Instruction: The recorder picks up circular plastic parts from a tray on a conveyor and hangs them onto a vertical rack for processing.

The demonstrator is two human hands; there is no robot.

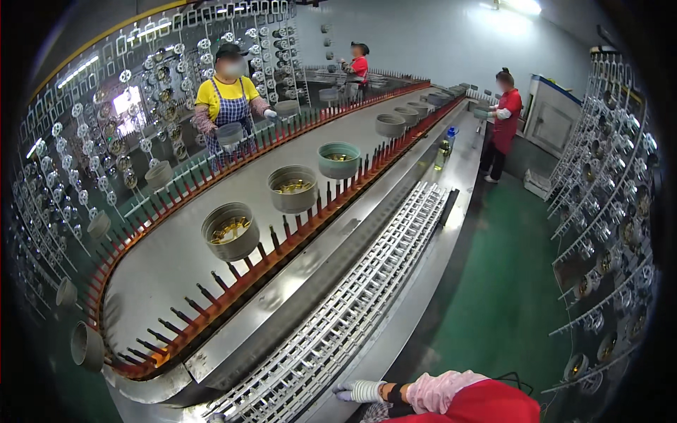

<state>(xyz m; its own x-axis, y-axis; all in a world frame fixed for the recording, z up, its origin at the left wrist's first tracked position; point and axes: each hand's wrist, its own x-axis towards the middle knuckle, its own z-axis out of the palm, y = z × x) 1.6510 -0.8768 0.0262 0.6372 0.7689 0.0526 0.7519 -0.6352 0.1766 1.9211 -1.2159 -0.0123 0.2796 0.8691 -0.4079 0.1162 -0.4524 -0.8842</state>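
Observation:
My right hand (358,391), in a white knitted glove, rests on the metal bench edge at the bottom. Its fingers are stretched out and hold nothing that I can see. A pink sleeve and red cloth run from it to the lower right. What may be my left hand (216,417) barely shows at the lower edge, its fingers cut off. Beside my right hand, long white slatted racks (338,317) lie along the metal bench (412,335). Beyond them, a line of dark upright spindles (211,296) edges the conveyor loop.
Round tubs (230,233) with gold-coloured parts stand on the grey middle surface (162,257). Bottles (443,154) stand at the bench's far end. Hanging racks of shiny parts (596,183) flank both sides. A yellow-shirted person (229,106) and two red-clad people (504,116) stand around the loop.

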